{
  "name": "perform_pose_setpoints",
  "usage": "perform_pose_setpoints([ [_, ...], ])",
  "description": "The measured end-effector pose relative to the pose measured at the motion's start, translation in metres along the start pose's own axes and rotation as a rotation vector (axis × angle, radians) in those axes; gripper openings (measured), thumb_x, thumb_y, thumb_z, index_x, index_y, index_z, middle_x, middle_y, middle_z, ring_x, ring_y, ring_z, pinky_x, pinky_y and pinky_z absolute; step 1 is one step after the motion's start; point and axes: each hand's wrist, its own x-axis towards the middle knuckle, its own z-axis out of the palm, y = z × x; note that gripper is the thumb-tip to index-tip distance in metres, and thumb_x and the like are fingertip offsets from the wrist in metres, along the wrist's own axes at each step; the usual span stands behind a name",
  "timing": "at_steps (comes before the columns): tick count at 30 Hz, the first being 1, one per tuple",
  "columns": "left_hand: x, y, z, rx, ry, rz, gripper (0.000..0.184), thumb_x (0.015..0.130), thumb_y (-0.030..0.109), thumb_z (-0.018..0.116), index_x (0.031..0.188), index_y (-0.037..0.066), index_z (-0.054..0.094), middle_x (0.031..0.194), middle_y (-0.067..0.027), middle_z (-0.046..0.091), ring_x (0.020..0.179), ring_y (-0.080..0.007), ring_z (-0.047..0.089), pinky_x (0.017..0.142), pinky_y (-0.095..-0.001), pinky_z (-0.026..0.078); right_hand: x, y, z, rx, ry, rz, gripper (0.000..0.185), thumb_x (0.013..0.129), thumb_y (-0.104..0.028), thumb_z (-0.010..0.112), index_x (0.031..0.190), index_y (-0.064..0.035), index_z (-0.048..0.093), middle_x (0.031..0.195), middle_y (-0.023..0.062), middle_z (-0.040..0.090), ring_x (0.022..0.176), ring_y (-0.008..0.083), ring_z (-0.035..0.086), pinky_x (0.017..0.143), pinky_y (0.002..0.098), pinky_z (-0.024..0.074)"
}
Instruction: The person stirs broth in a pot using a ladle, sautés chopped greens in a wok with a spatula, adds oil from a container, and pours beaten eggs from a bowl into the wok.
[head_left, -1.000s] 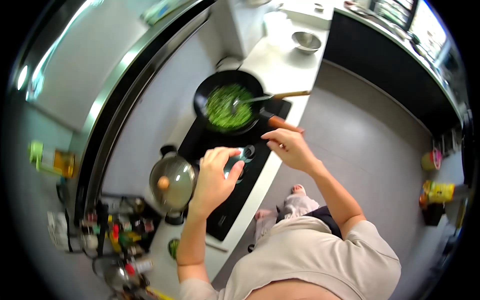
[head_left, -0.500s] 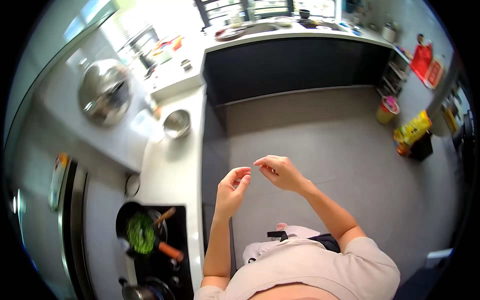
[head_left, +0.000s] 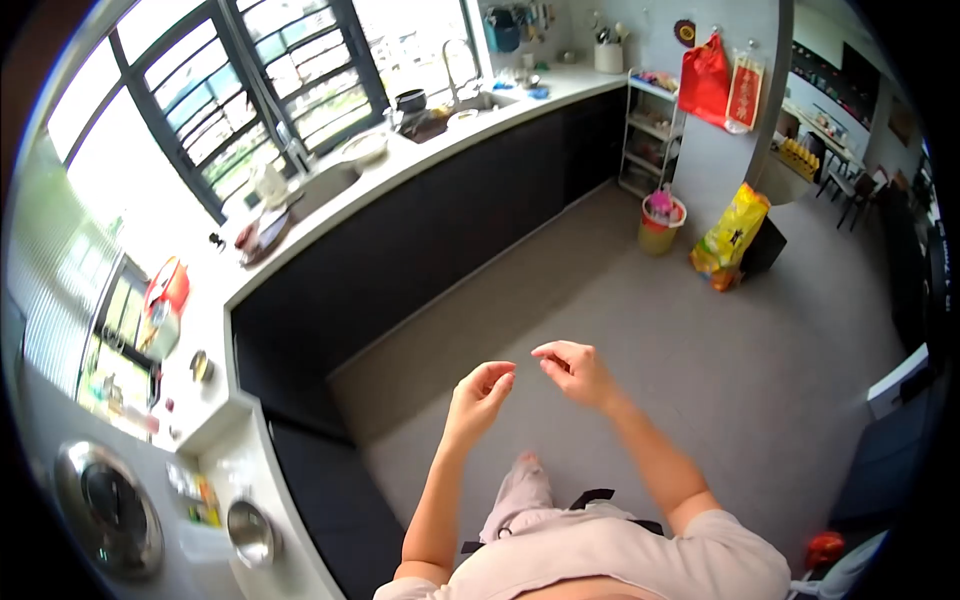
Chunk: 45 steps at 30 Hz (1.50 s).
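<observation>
My left hand (head_left: 480, 402) is raised in front of my body, with loosely curved fingers and nothing in them. Close beside it, a small gap apart, my right hand (head_left: 580, 375) also holds nothing; its fingers point left and its thumb sits apart below them. Both hands are in the air over the grey floor (head_left: 640, 330) and touch no object. Dark lower cabinets (head_left: 450, 210) run along the counter beyond them.
At lower left a metal bowl (head_left: 250, 533) stands on the counter, near a large lid (head_left: 108, 510) on the wall. A bin (head_left: 660, 228), a yellow bag (head_left: 732, 238) and a shelf rack (head_left: 652, 130) stand ahead right. The sink (head_left: 325, 190) lies under the window.
My view has swung right, away from the stove and its pan of greens, which are now out of frame. My hands keep nearly the same pose in front of me.
</observation>
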Motion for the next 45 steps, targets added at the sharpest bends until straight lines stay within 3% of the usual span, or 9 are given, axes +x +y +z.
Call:
perform_pose_setpoints([
  [8,0.284,0.040,0.024,0.087,-0.233,0.002,0.025,0.095,0.017,0.058,0.113,0.000,0.061,0.103,-0.0049,0.066,0.101,-0.0118,0.061,0.087,-0.0262,0.047,0.195,0.111,-0.098,0.025,0.285,0.050,0.016,0.088,-0.005,0.059,0.102,0.0001,0.066,0.076,0.0044,0.064,0.063,0.0082,0.056,0.058,0.0253,0.0466],
  [15,0.533,0.017,0.070,0.037,-0.343,0.032,0.025,0.095,0.018,0.060,0.112,-0.001,0.062,0.101,-0.0037,0.066,0.098,-0.0105,0.061,0.085,-0.0246,0.047,0.369,0.234,-0.196,-0.078,0.340,0.063,0.017,0.087,-0.004,0.059,0.102,0.0005,0.066,0.087,0.0107,0.068,0.068,0.0142,0.062,0.062,0.0284,0.0495],
  [18,0.636,0.033,0.088,0.021,-0.341,0.073,0.024,0.095,0.018,0.060,0.111,0.000,0.062,0.093,-0.0008,0.065,0.087,-0.0069,0.058,0.078,-0.0223,0.047,0.460,0.279,-0.238,-0.058,0.353,0.022,0.018,0.088,-0.005,0.060,0.103,-0.0002,0.067,0.076,0.0035,0.066,0.062,0.0073,0.057,0.057,0.0241,0.0471],
  [19,0.665,0.041,0.090,0.022,-0.350,0.067,0.024,0.096,0.018,0.059,0.112,0.001,0.062,0.094,-0.0013,0.066,0.088,-0.0070,0.059,0.079,-0.0224,0.047,0.488,0.288,-0.252,-0.032,0.316,0.106,0.017,0.087,-0.006,0.060,0.101,0.0007,0.066,0.086,0.0106,0.069,0.069,0.0147,0.062,0.063,0.0283,0.0498],
  [29,0.977,0.020,0.103,-0.052,-0.339,-0.012,0.024,0.095,0.015,0.060,0.112,-0.001,0.061,0.101,-0.0039,0.065,0.097,-0.0104,0.060,0.087,-0.0244,0.047,0.754,0.433,-0.338,-0.017,0.287,0.005,0.018,0.089,-0.006,0.059,0.104,0.0006,0.066,0.077,0.0038,0.066,0.063,0.0073,0.058,0.058,0.0240,0.0489],
  [30,1.015,0.019,0.106,-0.044,-0.346,-0.002,0.024,0.095,0.015,0.060,0.112,-0.001,0.061,0.101,-0.0039,0.065,0.097,-0.0104,0.060,0.088,-0.0243,0.047,0.781,0.443,-0.351,-0.001,0.270,0.089,0.016,0.088,-0.005,0.060,0.102,0.0008,0.066,0.087,0.0105,0.069,0.072,0.0143,0.064,0.064,0.0280,0.0504],
  [32,1.089,0.023,0.117,-0.033,-0.369,0.022,0.024,0.095,0.015,0.060,0.113,-0.001,0.061,0.101,-0.0038,0.065,0.098,-0.0103,0.060,0.088,-0.0242,0.047,0.838,0.474,-0.378,-0.012,0.320,0.068,0.016,0.088,-0.005,0.060,0.102,0.0008,0.066,0.086,0.0104,0.068,0.070,0.0134,0.063,0.064,0.0278,0.0501],
  [42,1.460,0.069,0.241,-0.073,-0.511,0.114,0.037,0.094,0.029,0.059,0.120,0.003,0.059,0.101,-0.0030,0.065,0.094,-0.0118,0.060,0.080,-0.0260,0.044,1.091,0.618,-0.566,0.119,0.444,0.132,0.020,0.092,-0.006,0.054,0.110,0.0005,0.063,0.079,0.0008,0.061,0.063,0.0067,0.054,0.058,0.0222,0.0458],
  [45,1.572,0.072,0.298,0.048,-0.394,0.261,0.047,0.092,0.028,0.063,0.129,0.002,0.051,0.116,-0.0109,0.061,0.101,-0.0183,0.060,0.085,-0.0298,0.046,1.155,0.679,-0.629,0.191,0.470,0.118,0.021,0.094,-0.006,0.053,0.111,0.0001,0.062,0.080,0.0012,0.060,0.063,0.0063,0.053,0.056,0.0208,0.0427],
])
